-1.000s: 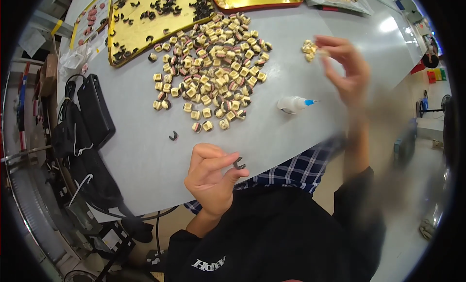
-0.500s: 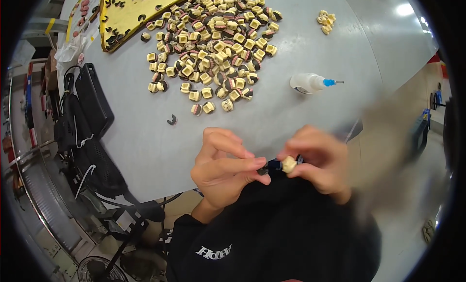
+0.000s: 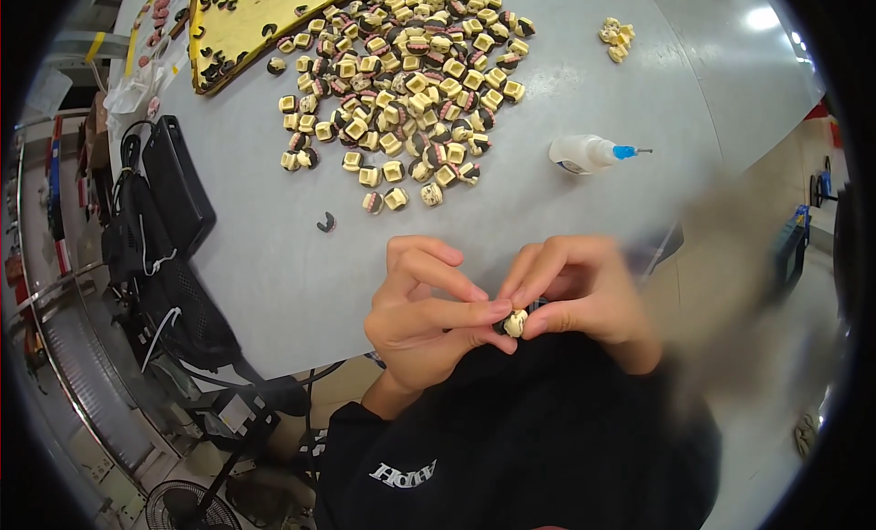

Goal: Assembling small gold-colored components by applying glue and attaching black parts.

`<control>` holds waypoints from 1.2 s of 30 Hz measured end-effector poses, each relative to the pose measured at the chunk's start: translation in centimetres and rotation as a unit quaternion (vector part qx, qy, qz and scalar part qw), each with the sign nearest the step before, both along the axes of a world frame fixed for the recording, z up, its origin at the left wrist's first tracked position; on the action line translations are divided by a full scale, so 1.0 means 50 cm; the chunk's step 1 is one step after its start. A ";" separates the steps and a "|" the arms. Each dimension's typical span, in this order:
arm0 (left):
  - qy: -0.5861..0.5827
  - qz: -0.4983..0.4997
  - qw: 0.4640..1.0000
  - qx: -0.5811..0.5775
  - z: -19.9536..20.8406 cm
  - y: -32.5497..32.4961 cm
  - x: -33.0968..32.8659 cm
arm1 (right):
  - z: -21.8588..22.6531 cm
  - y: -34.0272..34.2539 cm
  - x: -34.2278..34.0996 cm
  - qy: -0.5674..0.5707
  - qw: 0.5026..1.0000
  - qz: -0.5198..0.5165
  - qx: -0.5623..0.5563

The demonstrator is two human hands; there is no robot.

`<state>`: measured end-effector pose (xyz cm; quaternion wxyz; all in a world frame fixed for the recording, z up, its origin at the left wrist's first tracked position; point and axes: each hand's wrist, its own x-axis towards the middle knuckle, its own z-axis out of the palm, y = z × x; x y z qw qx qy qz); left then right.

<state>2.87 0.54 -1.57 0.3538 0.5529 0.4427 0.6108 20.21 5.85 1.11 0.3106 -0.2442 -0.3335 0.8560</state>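
Observation:
Close in front of my body, both hands meet at the near edge of the grey table [image 3: 283, 293]. The thumb and fingers of my left hand [image 3: 420, 316] pinch a small black curved piece [image 3: 498, 327], mostly hidden by the fingertips. My right hand [image 3: 589, 297] pinches a small cream-coloured moulded piece [image 3: 516, 324] with dark marks, pressed against the black one. Farther off lies a heap of small cream, black and pink pieces [image 3: 393, 171], many with a square hollow. One loose black horseshoe-shaped piece [image 3: 327, 223] rests left of the hands.
Right of the heap, a white squeeze bottle [image 3: 584, 153] with a blue needle tip lies on its side. Beyond it sits a cluster of cream pieces [image 3: 617, 39]. A yellow tray [image 3: 260, 28] holds black pieces. Black boxes and cables [image 3: 176, 183] line the left edge.
My right hand has moved left, bringing the cream piece against the black piece in my left hand. Earlier the two pieces were apart.

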 end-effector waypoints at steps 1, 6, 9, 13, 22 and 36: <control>-0.001 -0.004 1.000 0.002 -0.001 0.000 -0.001 | -0.004 0.003 -0.001 0.007 1.000 0.012 0.005; 0.088 0.046 0.995 0.029 0.003 -0.001 0.009 | -0.006 0.009 0.000 0.027 0.998 0.040 -0.044; 0.197 0.063 0.976 0.065 0.008 -0.001 0.012 | -0.005 0.011 0.002 0.019 0.995 0.047 -0.083; 0.171 0.079 0.980 0.061 0.007 -0.001 0.016 | -0.004 0.014 -0.002 0.001 0.993 0.047 -0.104; -0.035 0.208 0.974 0.082 -0.007 0.000 0.026 | -0.015 0.003 -0.010 0.034 0.997 -0.044 -0.051; 0.064 0.112 0.991 0.042 -0.005 -0.003 0.006 | 0.005 0.009 -0.015 -0.032 0.997 0.004 -0.064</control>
